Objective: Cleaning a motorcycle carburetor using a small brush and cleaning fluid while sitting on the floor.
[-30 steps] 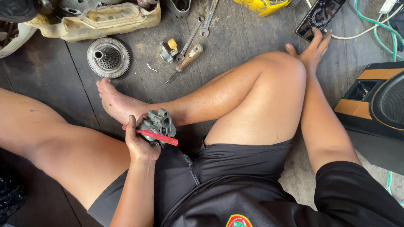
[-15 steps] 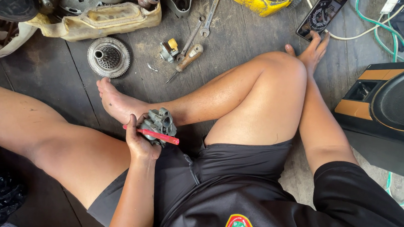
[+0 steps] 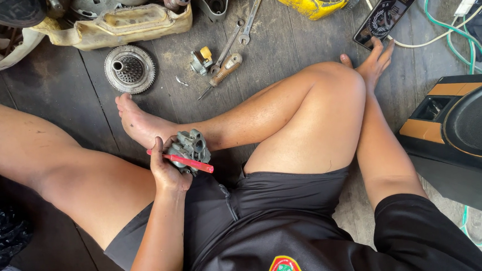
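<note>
down between the knees, the left hand [image 3: 167, 170] is curling round a grey metal carburetor [image 3: 190, 147] and pinning a red-handled tool [image 3: 182, 161] against it with the fingers. the carburetor is sitting just beside the bare foot [image 3: 140, 122], right of the heel and below the round finned metal disc [image 3: 130, 68]. the red tool's long axis is lying slantwise, one end pointing up-left past the thumb, the other down-right toward the black shorts [image 3: 267, 206]; its tip is too small to make out. the right hand [image 3: 374, 60] is lying well apart from the carburetor, far up to its right, fingers stretching flat on the floorboards and touching the lower edge of a dark phone [image 3: 389, 9]. compared with a second ago, the carburetor and tool are sitting at the same angle, and both hands are keeping their places.
</note>
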